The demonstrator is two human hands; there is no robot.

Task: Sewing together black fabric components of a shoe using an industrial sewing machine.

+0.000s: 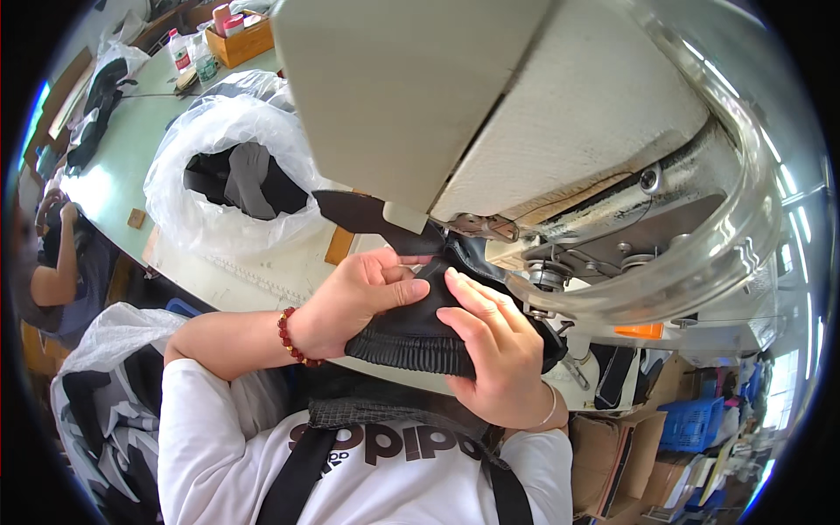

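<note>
Green tabletop point(131, 149) fills the far left, w/ dark cloth pieces point(94, 105) lying near its edge and a seated person's arm point(52, 280) just below it. Farther back on the table stand 2 small bottles point(188, 54) beside a wooden box point(241, 39). Nearer the middle sits a clear plastic bag point(210, 149), mouth open, w/ dark and grey fabric inside. Bottom left, a 2nd plastic bag point(96, 385) holds black-and-white pieces.

Left hand point(354, 302) comes in from the left, red bead bracelet point(289, 337) on the wrist. Its fingers are curled and pressed together around the black fabric piece point(411, 337), thumb on top, pinching the upper fold. The fabric piece sits center frame, between both hands, right in front of the sewing machine point(525, 114); its lower edge is ribbed, and a dark strip pokes up-left under the machine's head.

Right hand point(494, 354) grips the same piece from the right side, thin bangle on the wrist. Its fingers point(472, 297) lie flat and close together over the cloth, not spread, tips pointing toward the needle area point(490, 229). Whether the thumb is under the fabric, can't tell.

Far right, lower down: a blue crate point(691, 424) and cardboard boxes point(630, 464).
</note>
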